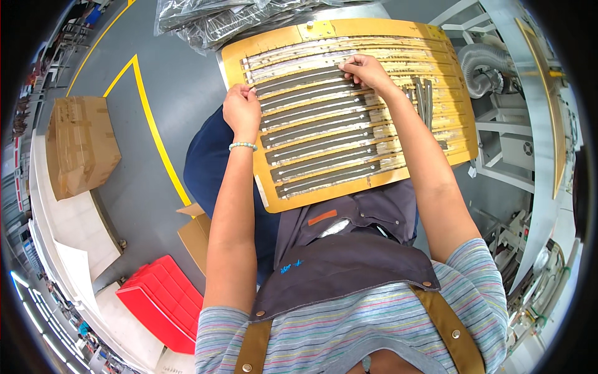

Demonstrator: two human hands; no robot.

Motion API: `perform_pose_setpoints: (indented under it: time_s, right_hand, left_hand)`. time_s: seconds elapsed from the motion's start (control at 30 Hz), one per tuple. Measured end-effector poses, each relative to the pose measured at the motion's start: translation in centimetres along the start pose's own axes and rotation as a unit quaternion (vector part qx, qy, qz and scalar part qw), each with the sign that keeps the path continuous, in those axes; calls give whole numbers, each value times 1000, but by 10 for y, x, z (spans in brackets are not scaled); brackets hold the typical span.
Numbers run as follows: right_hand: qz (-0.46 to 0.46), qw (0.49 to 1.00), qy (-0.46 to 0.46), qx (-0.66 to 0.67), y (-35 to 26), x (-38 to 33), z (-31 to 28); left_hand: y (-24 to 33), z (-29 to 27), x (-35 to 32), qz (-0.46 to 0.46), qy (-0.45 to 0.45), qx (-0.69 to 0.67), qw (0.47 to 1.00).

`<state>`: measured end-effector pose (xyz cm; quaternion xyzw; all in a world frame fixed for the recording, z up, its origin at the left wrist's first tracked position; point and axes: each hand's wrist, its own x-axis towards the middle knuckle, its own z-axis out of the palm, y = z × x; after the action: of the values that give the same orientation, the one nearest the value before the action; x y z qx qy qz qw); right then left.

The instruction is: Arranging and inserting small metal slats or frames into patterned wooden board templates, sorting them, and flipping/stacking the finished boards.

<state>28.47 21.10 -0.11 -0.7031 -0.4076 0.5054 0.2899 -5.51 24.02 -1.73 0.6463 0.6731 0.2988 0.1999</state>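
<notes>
A yellow slotted board [464, 124] lies in front of me, with silvery grooves running across it. Several dark grey strips with a light line down the middle, like zippers, lie in rows in its left part. My left hand [243, 112] pinches at the left end of the uppermost dark strip [299, 80], by the board's left edge. At that strip's right end, my right hand [367, 71] has thumb and forefinger closed together. The fingertips hide both strip ends. A few loose dark strips [425, 103] lie crosswise on the board, right of my right forearm.
Clear plastic bags [230, 25] of dark material sit beyond the board. To the left are a cardboard box [84, 143], a red bin [163, 302] and an open carton [194, 240]. A white metal frame [507, 181] and a silver flexible duct [486, 65] stand on the right.
</notes>
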Motion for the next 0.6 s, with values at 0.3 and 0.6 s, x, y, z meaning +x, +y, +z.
perform_pose_setpoints:
  time_s: [0.3, 0.6]
  right_hand:
    - [-18, 1000, 6, 15, 4, 5, 1]
    - [-21, 1000, 18, -2, 3, 5, 4]
  left_hand:
    - [0, -2, 6, -24, -22, 12, 999]
    - [0, -4, 7, -16, -7, 24, 1000]
